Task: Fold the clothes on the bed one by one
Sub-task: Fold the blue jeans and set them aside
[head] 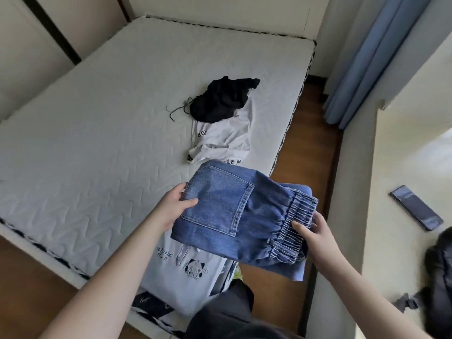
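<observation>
Folded blue jeans (220,204) with a back pocket facing up hang just above the near right corner of the bed (85,143). My left hand (175,206) grips their left edge. My right hand (315,234) holds the elastic waistband on the right. Under the jeans lies a folded pale shirt with a small cartoon print (186,270). Farther up the bed a crumpled white T-shirt with black lettering (220,138) lies flat, and a black garment with drawstrings (220,100) is heaped on its top.
A wooden floor strip (305,133) runs along the bed's right side. Blue curtains (367,57) hang at the right. A dark phone (415,207) lies on a pale ledge, with a dark bag (437,277) near it. Wardrobe doors (36,33) stand at the left.
</observation>
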{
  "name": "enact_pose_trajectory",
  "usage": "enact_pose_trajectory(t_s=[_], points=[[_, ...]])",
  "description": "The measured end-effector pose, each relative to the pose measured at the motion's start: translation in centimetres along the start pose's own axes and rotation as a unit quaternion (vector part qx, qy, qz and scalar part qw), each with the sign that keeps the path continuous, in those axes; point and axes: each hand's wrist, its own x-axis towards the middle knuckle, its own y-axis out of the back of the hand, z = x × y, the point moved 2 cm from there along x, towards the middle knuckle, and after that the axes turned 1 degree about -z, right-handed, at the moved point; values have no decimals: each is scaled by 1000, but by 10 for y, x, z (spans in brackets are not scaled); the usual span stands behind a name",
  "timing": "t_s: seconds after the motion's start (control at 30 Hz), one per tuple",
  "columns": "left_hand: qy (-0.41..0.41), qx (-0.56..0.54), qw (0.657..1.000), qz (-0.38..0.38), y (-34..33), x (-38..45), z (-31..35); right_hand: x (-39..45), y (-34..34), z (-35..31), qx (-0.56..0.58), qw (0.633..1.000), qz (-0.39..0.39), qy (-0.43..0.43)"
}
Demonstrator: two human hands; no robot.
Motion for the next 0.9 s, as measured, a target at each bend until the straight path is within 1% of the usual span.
enact_pose_trajectory(t_s=[0.2,0.33,0.43,0.53,0.7,0.77,0.9], points=[[30,26,999,10,15,84,-21,73,-20,9,-32,998,-15,-44],[72,38,996,42,20,134,-42,118,-38,30,-18,997,-27,-66],[85,93,991,51,26,168,-57,153,-52,53,19,991,-51,-124],[86,152,984,47,36,206,-74,195,-65,74,48,985,-57,-153],[81,187,977,66,53,256,-110,256,-78,113,42,981,-51,-181],[78,203,973,72,61,270,-121,269,-82,129,40,982,-46,-181],[56,231,969,61,72,289,-135,284,-95,147,75,976,-38,-202]])
